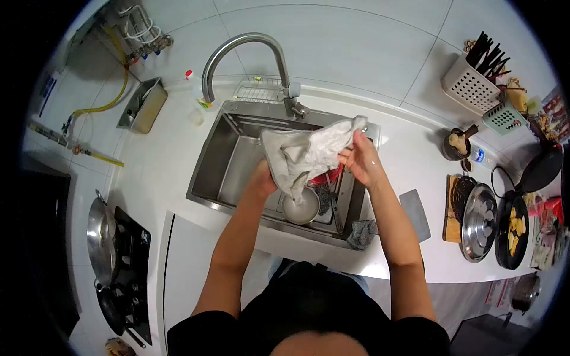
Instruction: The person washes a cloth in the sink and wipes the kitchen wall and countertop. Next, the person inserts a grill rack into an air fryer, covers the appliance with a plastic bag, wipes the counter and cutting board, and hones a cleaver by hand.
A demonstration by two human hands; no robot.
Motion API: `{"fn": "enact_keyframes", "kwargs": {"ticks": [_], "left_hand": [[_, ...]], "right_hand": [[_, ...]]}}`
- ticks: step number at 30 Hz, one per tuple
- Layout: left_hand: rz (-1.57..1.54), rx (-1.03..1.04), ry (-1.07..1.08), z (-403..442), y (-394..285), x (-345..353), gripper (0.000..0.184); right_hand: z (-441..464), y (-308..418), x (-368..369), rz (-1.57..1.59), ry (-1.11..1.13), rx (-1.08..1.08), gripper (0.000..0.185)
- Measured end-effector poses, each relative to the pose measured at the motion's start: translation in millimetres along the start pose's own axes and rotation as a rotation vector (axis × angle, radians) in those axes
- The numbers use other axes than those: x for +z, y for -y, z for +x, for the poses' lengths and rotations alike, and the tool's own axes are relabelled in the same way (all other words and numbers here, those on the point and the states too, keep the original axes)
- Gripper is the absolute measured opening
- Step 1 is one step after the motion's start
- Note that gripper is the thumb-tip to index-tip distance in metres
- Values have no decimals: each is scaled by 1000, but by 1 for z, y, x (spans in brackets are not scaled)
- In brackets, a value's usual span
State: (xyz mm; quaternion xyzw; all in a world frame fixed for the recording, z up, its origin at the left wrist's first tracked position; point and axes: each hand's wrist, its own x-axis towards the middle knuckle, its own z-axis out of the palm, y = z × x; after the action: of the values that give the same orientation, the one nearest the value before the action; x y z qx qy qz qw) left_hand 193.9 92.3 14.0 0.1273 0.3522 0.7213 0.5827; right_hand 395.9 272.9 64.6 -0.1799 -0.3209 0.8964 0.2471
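A crumpled white cloth (309, 148) is stretched between my two hands above the steel sink (228, 172). My left hand (264, 179) grips its lower left edge, with most of the fingers hidden behind the fabric. On the other side, my right hand (362, 157) pinches the upper right end between thumb and fingers. Under the cloth, a round bowl (301, 207) with pale liquid sits in the sink's right part. Beside it are a dark grey scrubber (324, 197) and something red, partly covered by the cloth.
The curved faucet (243, 39) rises behind the sink. A grey rag (362, 234) hangs at the front right rim, near a grey board (414, 215). Pot lid (479, 222) and pan of yellow food (512, 231) are on the right; the stove (133, 249) is on the left.
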Motion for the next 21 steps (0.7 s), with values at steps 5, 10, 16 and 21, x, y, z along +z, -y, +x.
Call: {"fn": "enact_keyframes", "kwargs": {"ticks": [5,10,16,21], "left_hand": [[-292,55,216,-7,-13,24,53],[-8,93,26,-26,-33,52,55],[58,-41,-46,-17,-69,66,55],[113,75,-101,-33,-86,81,58]], "right_hand": [[-22,1,24,254,113,63,60],[-11,-7,0,26,222,56,92],[5,18,-10,193,305,-152,81],[-23,28,5,223,204,144,83]]}}
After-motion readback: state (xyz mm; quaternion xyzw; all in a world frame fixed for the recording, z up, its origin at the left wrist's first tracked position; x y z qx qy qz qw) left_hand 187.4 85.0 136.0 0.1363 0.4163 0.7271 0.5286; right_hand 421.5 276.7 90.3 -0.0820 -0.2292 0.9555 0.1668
